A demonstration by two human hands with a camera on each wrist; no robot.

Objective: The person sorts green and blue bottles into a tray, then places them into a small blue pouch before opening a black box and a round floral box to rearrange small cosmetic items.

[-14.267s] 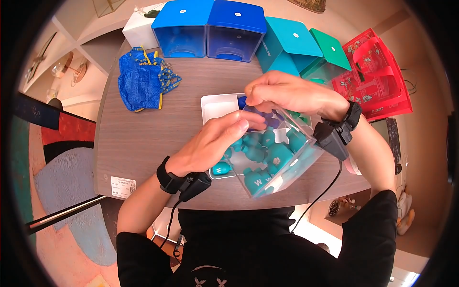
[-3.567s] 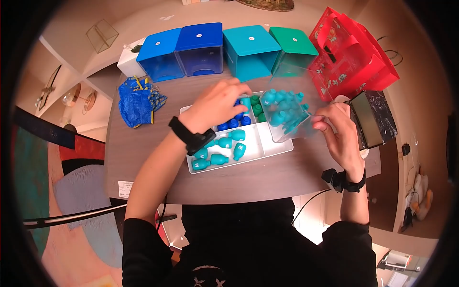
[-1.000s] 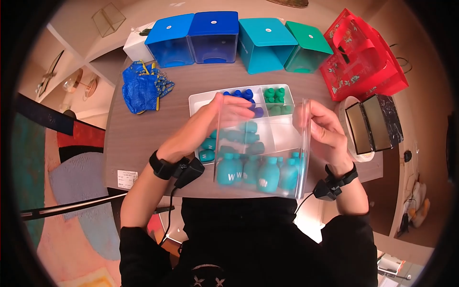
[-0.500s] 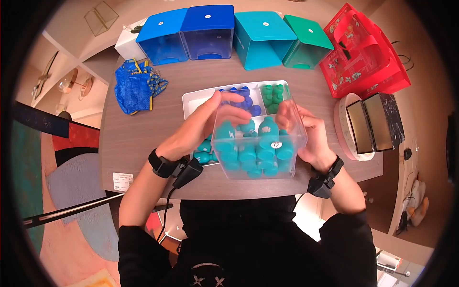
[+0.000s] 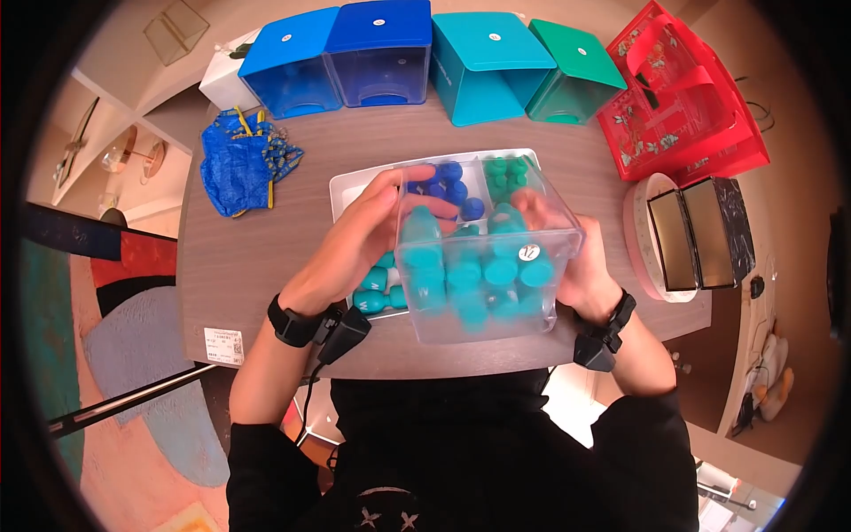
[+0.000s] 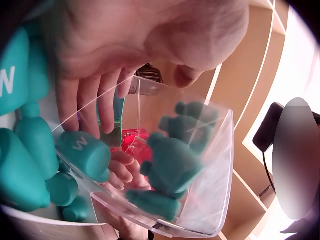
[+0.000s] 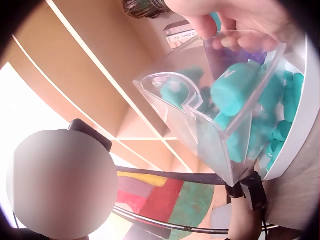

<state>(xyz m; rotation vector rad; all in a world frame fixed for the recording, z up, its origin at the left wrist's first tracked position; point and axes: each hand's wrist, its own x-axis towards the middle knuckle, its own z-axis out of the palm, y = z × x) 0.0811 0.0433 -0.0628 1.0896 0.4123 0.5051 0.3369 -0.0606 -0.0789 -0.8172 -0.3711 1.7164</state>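
Observation:
A clear box (image 5: 483, 324) with several teal bottles inside is tilted over the white divided tray (image 5: 347, 186). My left hand (image 5: 355, 239) is at the box's left side, fingers extended over its opening in the left wrist view. My right hand (image 5: 581, 262) grips the right side, fingers curled over the rim in the right wrist view. Teal bottles (image 5: 376, 300) lie in the tray's near left part; blue bottles (image 5: 454, 191) and green bottles (image 5: 505, 176) stand in its far compartments. The clear box hides much of the tray.
Light blue (image 5: 288, 40), dark blue (image 5: 379, 31), teal (image 5: 492, 44) and green (image 5: 578, 53) boxes line the back edge. A blue bag (image 5: 238, 170) lies left; a red bag (image 5: 678, 111), a round pink box (image 5: 651, 275) and an open dark box (image 5: 720, 232) stand right.
Compared with one second ago, the clear box has tipped so its labelled base faces up more, and the bottles inside have shifted. Both hands have stayed at its sides.

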